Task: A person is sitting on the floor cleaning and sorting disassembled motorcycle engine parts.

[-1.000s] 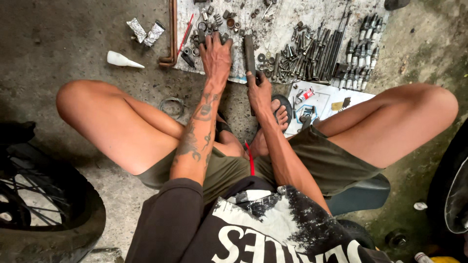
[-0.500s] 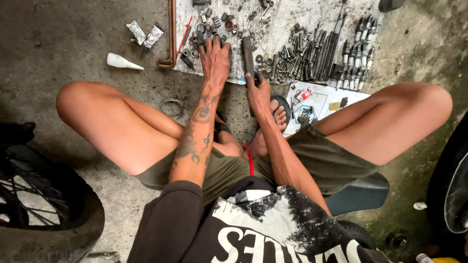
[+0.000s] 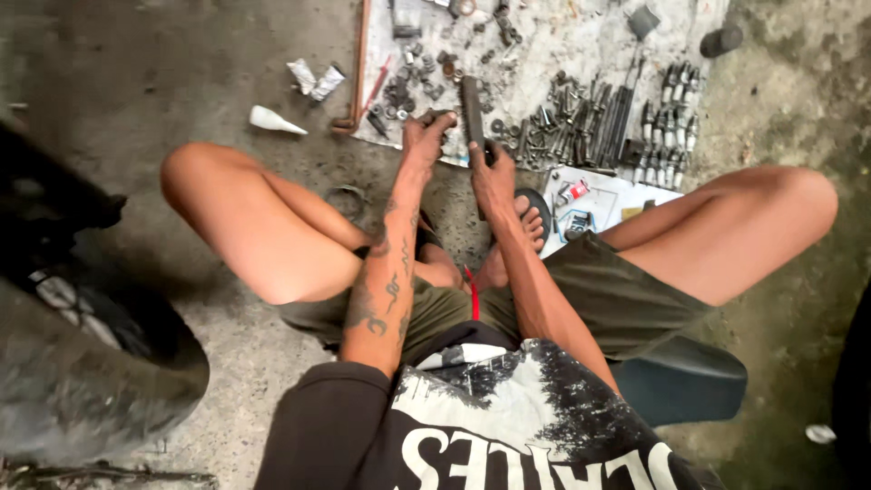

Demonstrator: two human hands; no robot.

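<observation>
Left hand [image 3: 425, 136] reaches far, fingers curled down onto small nuts [image 3: 399, 91] at the mat's [image 3: 553, 36] near edge; whether it pinches one, cannot tell. Right hand [image 3: 493, 172] just beside it, closed round a dark bar [image 3: 472, 109] lying up across the mat. Sockets [image 3: 667, 127] crowd the right; bare floor [image 3: 136, 73] lies open left, tyre [image 3: 91, 363] near left.

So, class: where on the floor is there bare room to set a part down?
Bare concrete lies left of the white nozzle, above the left knee. The mat is crowded with bolts and sockets, where both hands work.
</observation>
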